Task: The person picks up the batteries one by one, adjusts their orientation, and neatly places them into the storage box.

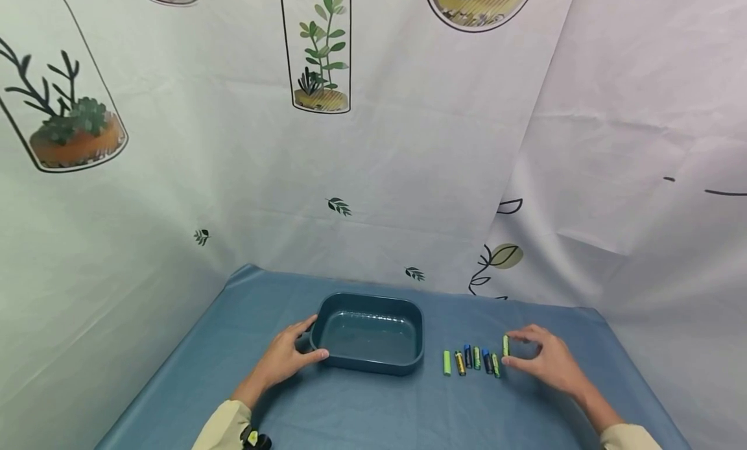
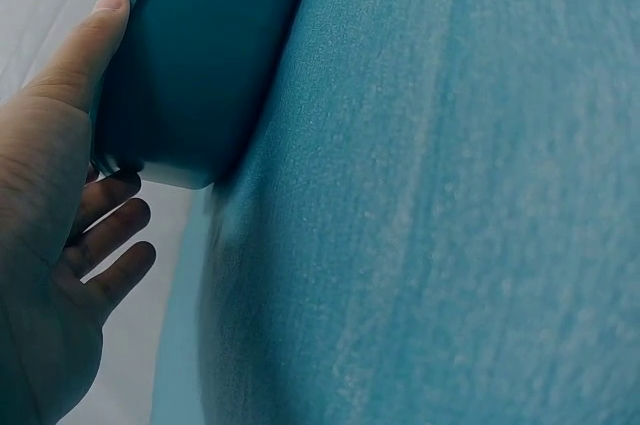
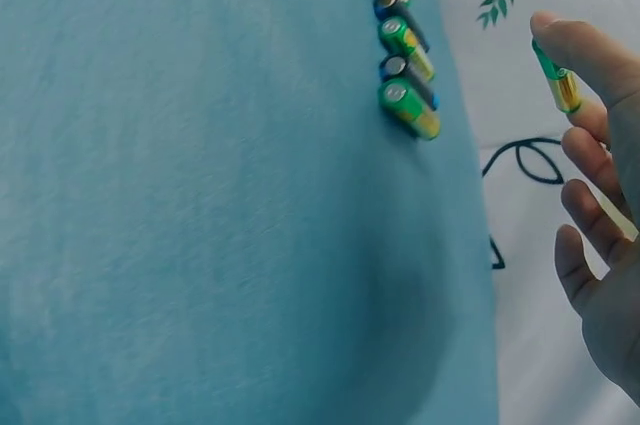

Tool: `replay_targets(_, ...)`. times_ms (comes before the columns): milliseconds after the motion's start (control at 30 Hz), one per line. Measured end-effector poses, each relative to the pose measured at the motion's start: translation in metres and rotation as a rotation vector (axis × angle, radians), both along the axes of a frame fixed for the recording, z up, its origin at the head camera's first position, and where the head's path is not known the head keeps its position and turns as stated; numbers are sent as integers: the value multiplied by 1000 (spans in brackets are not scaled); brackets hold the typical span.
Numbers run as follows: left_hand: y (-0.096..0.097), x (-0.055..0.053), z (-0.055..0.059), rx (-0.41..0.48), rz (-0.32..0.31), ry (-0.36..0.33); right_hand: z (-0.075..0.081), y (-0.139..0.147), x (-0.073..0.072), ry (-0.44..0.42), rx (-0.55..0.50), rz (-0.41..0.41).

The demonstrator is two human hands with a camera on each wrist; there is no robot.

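A dark teal rectangular baking dish (image 1: pixel 373 366) stands on the table with nothing inside it. My left hand (image 1: pixel 287 354) grips its left end, the thumb (image 2: pixel 105 20) against the near side and the index finger at the far corner. In my right hand (image 1: pixel 545 359), a green and yellow battery (image 1: pixel 506 346) is pinched between thumb and index finger by its two ends. The right wrist view shows this battery (image 3: pixel 558 80) raised off the cloth, the other fingers spread loosely. Left of that hand lies a row of several batteries, with a green and yellow one (image 1: pixel 495 366) nearest.
The row also holds a plain light green battery (image 1: pixel 446 363) at its left end, a black and gold one (image 1: pixel 460 364) and dark blue ones (image 1: pixel 468 356). A blue cloth (image 1: pixel 373 411) covers the table. Behind it hangs a white curtain (image 1: pixel 408 165) with plant prints.
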State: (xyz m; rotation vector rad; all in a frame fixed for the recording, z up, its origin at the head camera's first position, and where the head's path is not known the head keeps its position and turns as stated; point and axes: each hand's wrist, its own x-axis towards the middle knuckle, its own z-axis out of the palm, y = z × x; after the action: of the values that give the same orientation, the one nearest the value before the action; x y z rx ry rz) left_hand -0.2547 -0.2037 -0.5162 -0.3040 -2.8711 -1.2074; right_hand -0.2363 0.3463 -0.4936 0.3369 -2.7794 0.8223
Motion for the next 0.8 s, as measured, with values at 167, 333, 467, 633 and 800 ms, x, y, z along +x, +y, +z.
replay_targets(167, 0, 0, -1, -16, 3, 2, 8, -7, -3, 26, 11, 24)
replay_targets(333, 0, -1, -1, -15, 3, -2, 18, -16, -7, 48, 28, 40)
replay_targets(467, 1, -1, -1, -9, 4, -1, 27, -25, -10, 60, 39, 50)
replay_targets(633, 1, -1, -2, 2, 3, 3, 35, -34, -15, 65, 23, 69)
replay_targets(800, 0, -1, -2, 14, 3, -2, 40, -42, -21, 83, -6, 93)
